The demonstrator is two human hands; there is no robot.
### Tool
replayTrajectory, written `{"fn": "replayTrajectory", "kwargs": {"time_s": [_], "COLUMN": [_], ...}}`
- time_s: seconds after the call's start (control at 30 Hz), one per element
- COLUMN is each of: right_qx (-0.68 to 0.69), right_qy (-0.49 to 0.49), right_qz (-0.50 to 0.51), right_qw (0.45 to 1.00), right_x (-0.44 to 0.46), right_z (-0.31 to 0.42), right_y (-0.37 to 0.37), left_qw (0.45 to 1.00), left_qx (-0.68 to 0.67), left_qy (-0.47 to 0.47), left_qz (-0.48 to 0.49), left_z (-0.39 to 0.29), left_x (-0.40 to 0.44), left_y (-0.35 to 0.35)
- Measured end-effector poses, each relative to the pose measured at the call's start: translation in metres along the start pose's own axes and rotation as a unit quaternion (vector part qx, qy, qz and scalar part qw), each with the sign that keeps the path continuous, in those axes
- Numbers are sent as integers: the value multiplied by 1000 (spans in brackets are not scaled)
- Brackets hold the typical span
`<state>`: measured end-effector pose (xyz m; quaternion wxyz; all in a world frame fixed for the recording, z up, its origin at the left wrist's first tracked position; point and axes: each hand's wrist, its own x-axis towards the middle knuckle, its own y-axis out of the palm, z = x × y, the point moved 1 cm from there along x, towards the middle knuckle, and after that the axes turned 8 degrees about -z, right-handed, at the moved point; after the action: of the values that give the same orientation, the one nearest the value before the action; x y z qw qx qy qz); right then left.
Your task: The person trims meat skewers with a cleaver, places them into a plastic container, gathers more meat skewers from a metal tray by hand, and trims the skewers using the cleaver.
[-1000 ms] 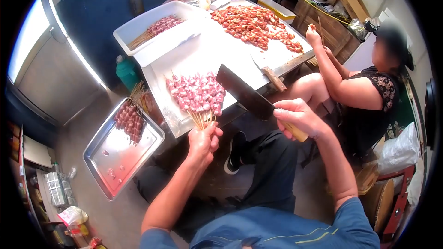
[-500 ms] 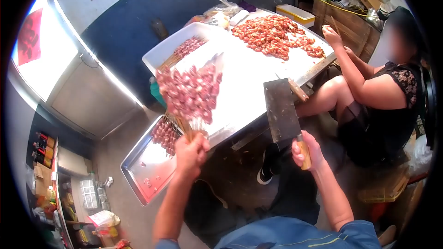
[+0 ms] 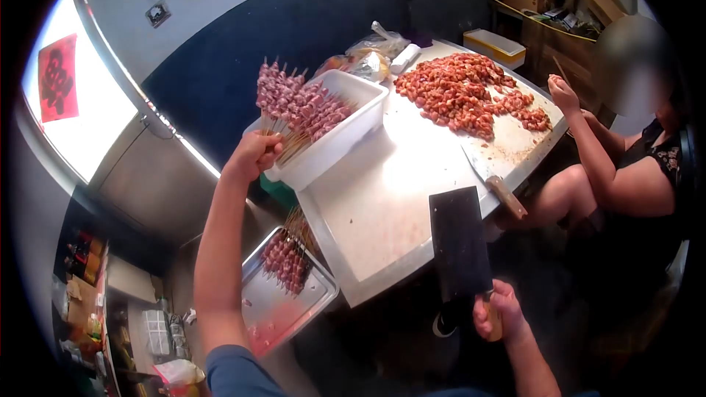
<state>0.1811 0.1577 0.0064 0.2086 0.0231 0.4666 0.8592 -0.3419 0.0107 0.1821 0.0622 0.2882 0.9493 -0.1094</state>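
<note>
At the left end of the white tub, my left hand grips a bunch of meat skewers by their bare stick ends, the meat up and away from me. The bunch overlaps other skewers in the tub, so I cannot tell whether they touch. My right hand is closed round the wooden handle of a cleaver. Its wide dark blade stands up in front of the table's near edge. Below the tub, a metal tray holds more meat skewers.
A heap of cut meat lies on the white table. A knife sticks out over the table's right edge. At the right sits a person holding a thin stick. Plastic bags lie behind the tub.
My left hand has carried the skewers left and away from me, from above the tray to the tub. The cleaver is slightly lower in view, still in my right hand. The view has shifted.
</note>
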Motion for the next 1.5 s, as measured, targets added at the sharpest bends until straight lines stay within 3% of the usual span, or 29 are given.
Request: {"fn": "replayTrajectory", "kwargs": {"time_s": [0.1, 0.37, 0.43, 0.47, 0.53, 0.57, 0.63, 0.67, 0.73, 0.87, 0.9, 0.97, 1.0, 1.2, 1.33, 1.47, 1.5], "right_qx": [30, 17, 29, 30, 3, 4, -11, -11, -60, -94, -83, -98, -134, -185, -244, -383, -464], "right_qy": [2, 16, 21, 23, 34, 37, 31, 33, 26, 24, 17, 13, 0, -73, -95, -171, -233], "right_qz": [3, 9, -10, -11, -19, -21, -25, -25, -14, -8, -26, -65, -57, -23, -31, -36, -50], "right_qw": [1000, 1000, 999, 999, 999, 999, 999, 999, 998, 995, 996, 993, 989, 980, 965, 907, 853], "right_x": [6, 14, 14, 15, 16, 15, 14, 13, 11, 10, 9, 6, 7, 12, 12, 21, 25], "right_z": [-7, -10, -11, -11, -10, -11, -12, -12, -14, -14, -15, -14, -13, -7, -7, -5, -2], "right_y": [2, 0, 6, 8, 10, 12, 14, 13, 12, 12, 12, 17, 14, 18, 16, 18, 21], "left_qw": [992, 962, 925, 925, 808, 808, 795, 796, 836, 819, 822, 803, 817, 931, 946, 934, 934], "left_qx": [30, 197, 364, 364, 579, 579, 590, 590, 524, 492, 491, 364, 289, 72, 53, -65, -66], "left_qy": [-89, -118, -58, -59, 5, 2, 120, 119, 163, 293, 287, 431, 441, 254, 158, 58, 42], "left_qz": [84, 145, 91, 91, 109, 111, 69, 69, 21, -32, -35, -193, -235, -253, -280, -346, -349], "left_z": [7, 44, 56, 55, 52, 49, 34, 32, 28, 36, 35, 24, 23, 81, 179, 233, 241], "left_x": [40, 91, 100, 104, 113, 109, 95, 90, 77, 66, 63, 40, 19, -123, -181, -238, -247], "left_y": [2, 18, 18, 19, 26, 29, 36, 37, 36, 30, 27, 21, 22, 10, -38, -47, -46]}}
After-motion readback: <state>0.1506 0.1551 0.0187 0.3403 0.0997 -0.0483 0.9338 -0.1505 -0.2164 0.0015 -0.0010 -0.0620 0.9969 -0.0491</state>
